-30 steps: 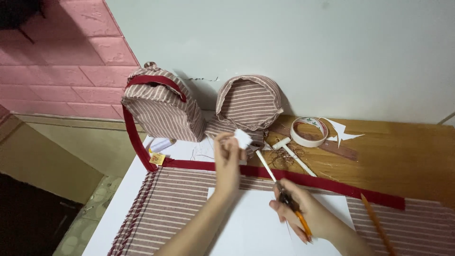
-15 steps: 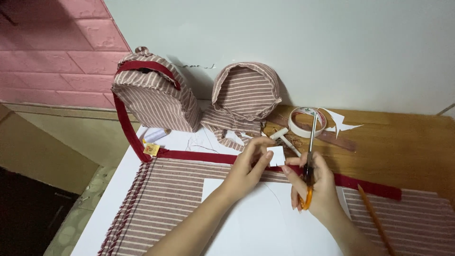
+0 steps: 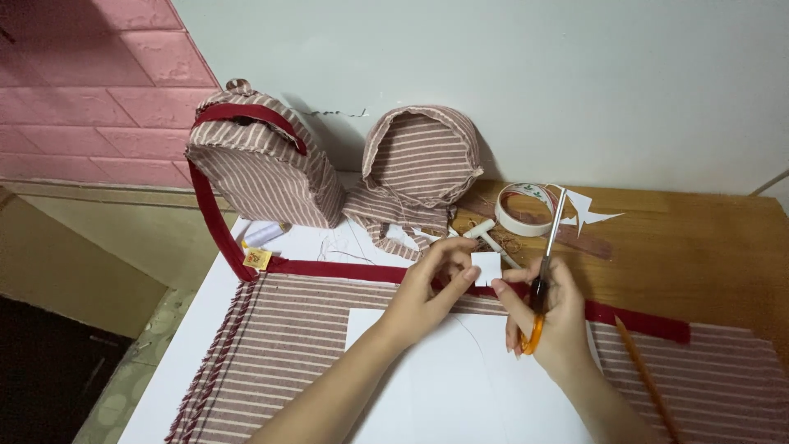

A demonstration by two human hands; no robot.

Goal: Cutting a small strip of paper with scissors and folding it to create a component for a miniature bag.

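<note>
Left hand (image 3: 427,288) pinching a small white paper square (image 3: 486,268) between thumb and fingers, just above the striped cloth (image 3: 288,345). Right hand (image 3: 551,316) closed around orange-handled scissors (image 3: 542,271), blades pointing up beside the paper. Roll of tape (image 3: 524,210) and small striped backpack (image 3: 261,168) behind.

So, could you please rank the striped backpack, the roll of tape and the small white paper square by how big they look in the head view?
1. Striped backpack, clearly largest.
2. Roll of tape.
3. Small white paper square, held in the left hand; it sits nearer the camera than the tape, so that gap is less sure.
</note>
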